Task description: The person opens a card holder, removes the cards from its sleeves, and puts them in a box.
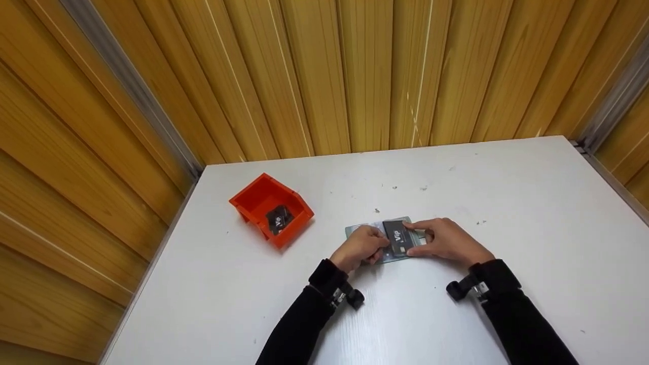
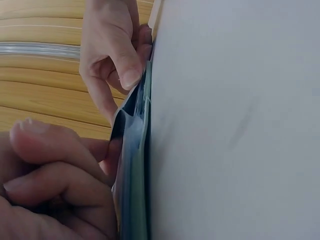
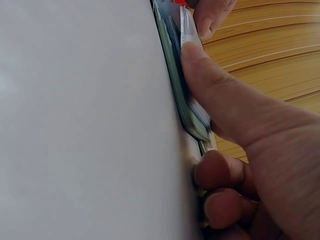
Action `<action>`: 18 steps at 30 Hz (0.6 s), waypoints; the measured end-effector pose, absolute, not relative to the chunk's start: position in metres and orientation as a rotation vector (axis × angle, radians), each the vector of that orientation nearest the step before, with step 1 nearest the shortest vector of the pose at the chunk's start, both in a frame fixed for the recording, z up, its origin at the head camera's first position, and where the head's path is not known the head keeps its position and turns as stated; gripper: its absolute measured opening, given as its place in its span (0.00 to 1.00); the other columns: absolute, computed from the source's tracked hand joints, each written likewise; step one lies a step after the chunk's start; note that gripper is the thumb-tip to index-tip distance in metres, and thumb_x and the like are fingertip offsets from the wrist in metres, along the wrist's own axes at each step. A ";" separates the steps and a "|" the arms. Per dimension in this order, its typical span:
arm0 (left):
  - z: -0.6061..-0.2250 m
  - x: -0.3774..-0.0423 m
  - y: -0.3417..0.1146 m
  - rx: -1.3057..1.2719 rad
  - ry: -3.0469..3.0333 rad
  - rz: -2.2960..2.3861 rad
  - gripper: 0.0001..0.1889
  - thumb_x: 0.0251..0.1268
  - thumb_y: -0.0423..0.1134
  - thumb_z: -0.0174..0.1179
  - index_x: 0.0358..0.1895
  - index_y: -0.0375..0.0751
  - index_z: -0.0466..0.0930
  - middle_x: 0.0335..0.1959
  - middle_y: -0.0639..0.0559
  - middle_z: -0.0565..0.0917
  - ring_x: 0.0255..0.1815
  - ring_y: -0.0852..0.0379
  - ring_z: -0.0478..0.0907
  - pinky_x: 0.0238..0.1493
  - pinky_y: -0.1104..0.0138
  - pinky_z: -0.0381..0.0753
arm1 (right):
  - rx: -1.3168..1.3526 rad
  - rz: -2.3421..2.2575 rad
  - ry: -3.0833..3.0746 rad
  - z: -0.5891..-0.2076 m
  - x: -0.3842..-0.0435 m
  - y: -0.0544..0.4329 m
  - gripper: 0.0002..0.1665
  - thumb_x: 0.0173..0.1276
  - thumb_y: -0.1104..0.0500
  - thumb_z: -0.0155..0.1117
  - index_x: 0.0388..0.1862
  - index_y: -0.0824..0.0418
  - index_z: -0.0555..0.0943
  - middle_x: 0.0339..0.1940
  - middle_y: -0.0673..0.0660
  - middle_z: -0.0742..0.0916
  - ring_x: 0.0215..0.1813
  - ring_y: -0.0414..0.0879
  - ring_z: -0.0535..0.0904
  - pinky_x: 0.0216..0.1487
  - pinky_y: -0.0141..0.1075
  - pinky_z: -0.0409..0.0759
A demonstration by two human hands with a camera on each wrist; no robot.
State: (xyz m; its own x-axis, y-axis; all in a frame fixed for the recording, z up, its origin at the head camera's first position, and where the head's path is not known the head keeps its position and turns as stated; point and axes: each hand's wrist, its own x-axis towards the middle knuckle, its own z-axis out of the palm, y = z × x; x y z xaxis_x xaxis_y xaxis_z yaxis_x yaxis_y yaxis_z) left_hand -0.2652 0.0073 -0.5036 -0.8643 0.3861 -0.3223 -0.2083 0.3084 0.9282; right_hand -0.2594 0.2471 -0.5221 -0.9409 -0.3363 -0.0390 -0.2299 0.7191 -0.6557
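Observation:
A dark card marked "Vip" (image 1: 396, 236) lies over the right half of an opened booklet-like card holder (image 1: 354, 229) with clear sleeves. My right hand (image 1: 446, 241) grips the card by its right side, thumb at the near corner and fingers at the far one. Curled at the card's left edge, my left hand (image 1: 361, 247) pinches the holder's clear sleeve. In the left wrist view, the sleeve (image 2: 132, 127) bulges up from the greenish pages. The right wrist view shows my right thumb (image 3: 212, 80) pressing along the holder's raised layers. How far the card sits in the sleeve is hidden.
An orange-red bin (image 1: 296, 230) stands to the left on the white table (image 1: 228, 304), with several dark "Vip" cards (image 1: 278, 219) inside. Yellow wood-look panels (image 1: 365, 76) rise behind the table and along its left side.

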 end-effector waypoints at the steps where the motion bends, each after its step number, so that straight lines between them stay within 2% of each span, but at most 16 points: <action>1: -0.503 -0.265 0.007 0.155 2.078 1.596 0.09 0.71 0.28 0.57 0.29 0.38 0.76 0.10 0.56 0.69 0.10 0.65 0.63 0.14 0.74 0.62 | -0.459 -1.025 2.765 -0.522 -0.260 0.247 0.46 0.54 0.38 0.81 0.71 0.50 0.79 0.23 0.47 0.76 0.28 0.40 0.69 0.29 0.31 0.65; 5: -0.503 -0.264 0.011 0.166 2.066 1.621 0.09 0.71 0.27 0.56 0.29 0.39 0.76 0.10 0.56 0.70 0.10 0.66 0.66 0.13 0.75 0.66 | -0.462 -1.024 2.769 -0.522 -0.260 0.249 0.46 0.54 0.39 0.82 0.71 0.50 0.79 0.22 0.48 0.77 0.26 0.40 0.69 0.28 0.30 0.66; 13: -0.499 -0.268 0.005 0.101 2.053 1.627 0.12 0.70 0.28 0.59 0.27 0.42 0.75 0.12 0.56 0.69 0.10 0.65 0.64 0.14 0.75 0.64 | -0.465 -1.021 2.772 -0.521 -0.261 0.249 0.46 0.54 0.39 0.82 0.70 0.52 0.80 0.22 0.47 0.77 0.26 0.40 0.70 0.28 0.30 0.66; 18: -0.491 -0.277 -0.014 0.147 2.073 1.567 0.09 0.67 0.27 0.61 0.27 0.38 0.78 0.12 0.56 0.69 0.11 0.63 0.64 0.15 0.73 0.65 | -0.460 -1.020 2.775 -0.522 -0.261 0.248 0.45 0.54 0.39 0.82 0.69 0.51 0.81 0.23 0.47 0.76 0.28 0.40 0.69 0.29 0.30 0.65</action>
State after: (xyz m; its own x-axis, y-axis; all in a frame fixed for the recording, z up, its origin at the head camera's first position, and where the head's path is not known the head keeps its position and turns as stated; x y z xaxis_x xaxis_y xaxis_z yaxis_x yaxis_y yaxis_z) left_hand -0.2766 -0.0136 -0.4910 -0.8524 0.3927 -0.3452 -0.2252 0.3202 0.9202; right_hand -0.2613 0.2482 -0.5221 -0.9419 -0.3342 -0.0341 -0.2326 0.7219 -0.6518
